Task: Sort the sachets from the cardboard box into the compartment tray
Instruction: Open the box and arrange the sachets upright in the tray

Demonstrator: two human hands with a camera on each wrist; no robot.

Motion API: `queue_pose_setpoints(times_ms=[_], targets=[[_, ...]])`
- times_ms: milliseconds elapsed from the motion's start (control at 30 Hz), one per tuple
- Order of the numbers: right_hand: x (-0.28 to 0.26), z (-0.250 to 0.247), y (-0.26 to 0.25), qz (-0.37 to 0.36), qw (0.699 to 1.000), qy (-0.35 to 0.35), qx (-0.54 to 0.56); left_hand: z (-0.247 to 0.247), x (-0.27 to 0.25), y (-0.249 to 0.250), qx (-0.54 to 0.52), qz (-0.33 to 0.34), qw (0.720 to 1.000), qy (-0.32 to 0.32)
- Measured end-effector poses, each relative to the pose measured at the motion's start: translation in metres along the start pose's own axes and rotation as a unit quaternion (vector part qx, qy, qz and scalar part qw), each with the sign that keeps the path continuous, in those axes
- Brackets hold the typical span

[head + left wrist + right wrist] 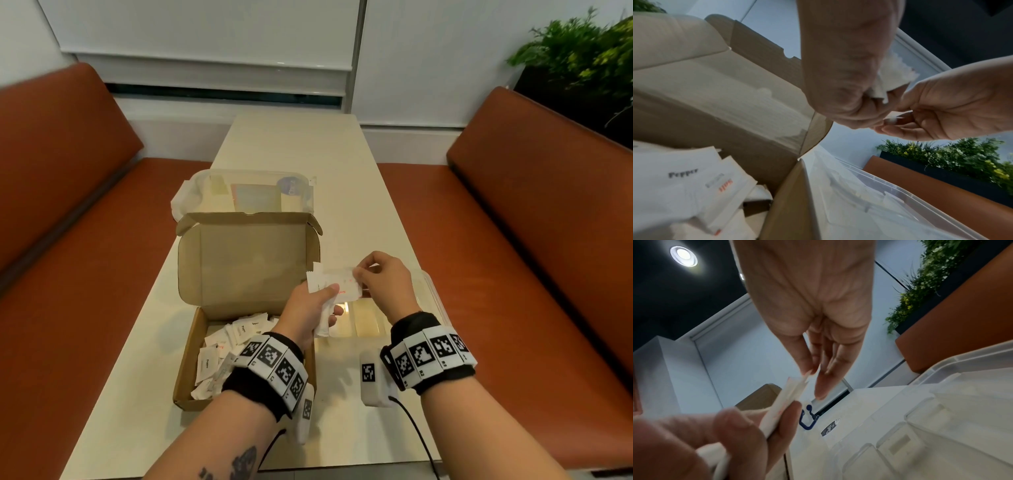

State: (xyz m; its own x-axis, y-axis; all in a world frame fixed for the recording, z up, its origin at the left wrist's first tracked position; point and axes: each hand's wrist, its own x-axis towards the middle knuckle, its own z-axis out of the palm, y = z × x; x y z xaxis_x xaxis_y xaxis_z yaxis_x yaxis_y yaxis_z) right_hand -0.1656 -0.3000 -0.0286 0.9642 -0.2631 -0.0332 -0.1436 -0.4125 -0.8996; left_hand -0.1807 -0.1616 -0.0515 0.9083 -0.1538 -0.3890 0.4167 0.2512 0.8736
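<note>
An open cardboard box [191, 346] holds several white sachets [219, 346] marked "Pepper" or with red print. Above the box's right edge my left hand [310, 308] grips a small bundle of white sachets [329, 287], thumb on top. My right hand [380, 277] pinches the right end of the top sachet [807, 378] between thumb and fingertips. Under both hands lies the clear compartment tray [431, 294], its dividers [890, 434] showing in the right wrist view. The left wrist view shows the loose sachets [684, 175] in the box and the bundle [892, 76] above.
The cream table [291, 144] runs away from me between two orange benches [513, 222]. A clear lidded container [246, 192] sits behind the box's raised lid [250, 257]. A planter with green foliage [582, 51] stands at the far right.
</note>
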Motion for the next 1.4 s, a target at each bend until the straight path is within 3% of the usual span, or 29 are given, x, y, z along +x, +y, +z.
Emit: queue_pose_setpoints(times_ms=[133,200,300,433,733,967,1167,1400], targets=[[0.008,-0.012,0.003,0.001,0.997,0.076,0.024,0.001,0.000,0.001,0.023,0.016,0.999,0.019],[0.011,-0.022,0.001,-0.010,0.996,0.077,0.034,0.002,0.001,0.001,0.029,0.021,0.999,0.029],[0.011,-0.033,-0.003,-0.015,0.998,0.000,0.069,0.008,0.001,0.003,0.043,0.027,0.998,0.029],[0.012,-0.033,-0.003,-0.032,0.994,-0.102,-0.002,0.018,0.002,0.005,0.046,0.047,0.998,0.006],[0.024,-0.029,-0.002,-0.055,0.985,-0.157,-0.048,0.021,0.009,-0.001,0.013,0.061,0.998,0.025],[0.043,-0.040,0.001,-0.005,0.975,-0.220,-0.043,0.024,0.015,-0.005,0.034,0.064,0.996,0.051],[0.079,-0.064,0.008,-0.037,0.970,-0.159,-0.178,0.027,0.018,-0.007,0.055,0.060,0.995,0.053],[0.099,-0.040,0.030,0.045,0.895,-0.230,-0.380,0.027,0.018,-0.010,0.087,0.044,0.994,0.057]])
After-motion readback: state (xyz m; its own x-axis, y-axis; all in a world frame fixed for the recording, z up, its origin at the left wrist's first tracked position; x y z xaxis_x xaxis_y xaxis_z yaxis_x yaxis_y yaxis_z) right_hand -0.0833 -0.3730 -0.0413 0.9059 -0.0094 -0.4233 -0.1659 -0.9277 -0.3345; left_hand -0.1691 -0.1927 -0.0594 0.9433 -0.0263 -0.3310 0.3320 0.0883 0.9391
